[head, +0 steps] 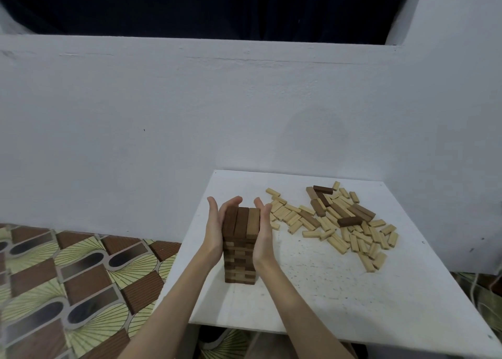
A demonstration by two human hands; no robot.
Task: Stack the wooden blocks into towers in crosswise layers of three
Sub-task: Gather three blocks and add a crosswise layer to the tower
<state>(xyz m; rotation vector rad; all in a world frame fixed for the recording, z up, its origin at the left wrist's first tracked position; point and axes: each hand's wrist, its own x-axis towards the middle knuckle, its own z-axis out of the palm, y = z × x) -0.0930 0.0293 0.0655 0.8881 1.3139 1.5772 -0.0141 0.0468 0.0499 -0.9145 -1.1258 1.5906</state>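
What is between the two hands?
The head view shows the wooden block tower between the left hand and the right hand, which press flat against its sides.

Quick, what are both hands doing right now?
Left hand: open, flat against the left side of the brown-and-tan wooden block tower.
Right hand: open, flat against its right side.

Both forearms reach forward, left hand and right hand facing palm to palm, fingers straight, thumbs up.

Brown-and-tan striped tower between the hands; pale and dark-brown loose blocks right of them, on a white table.
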